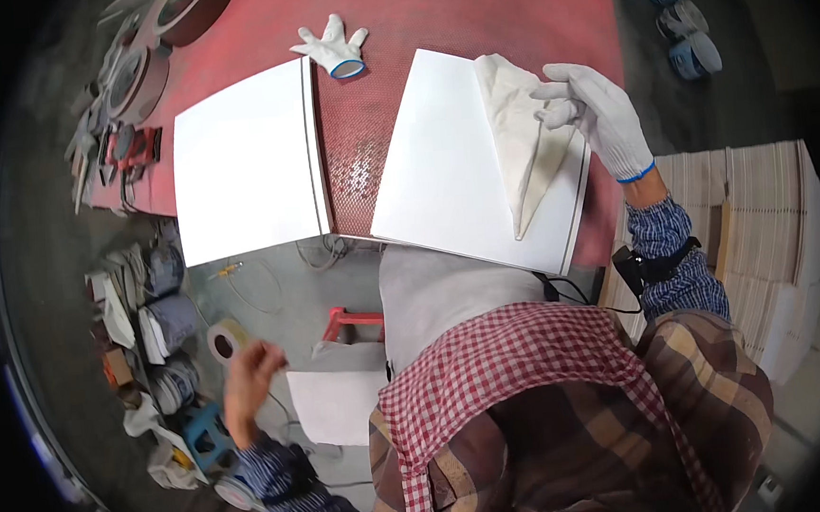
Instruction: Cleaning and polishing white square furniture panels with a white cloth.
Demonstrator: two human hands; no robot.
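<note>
I can't tell if your right hand [595,115] pinches the cloth [522,143] or your blurry left hand [252,379] is closed, but rubbing too hard could scratch the right white board [446,154].

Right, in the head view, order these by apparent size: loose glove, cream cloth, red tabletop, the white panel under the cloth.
Largest to smallest:
1. Red tabletop
2. White panel, partly covered
3. Cream cloth
4. Loose glove

No two look alike.
</note>
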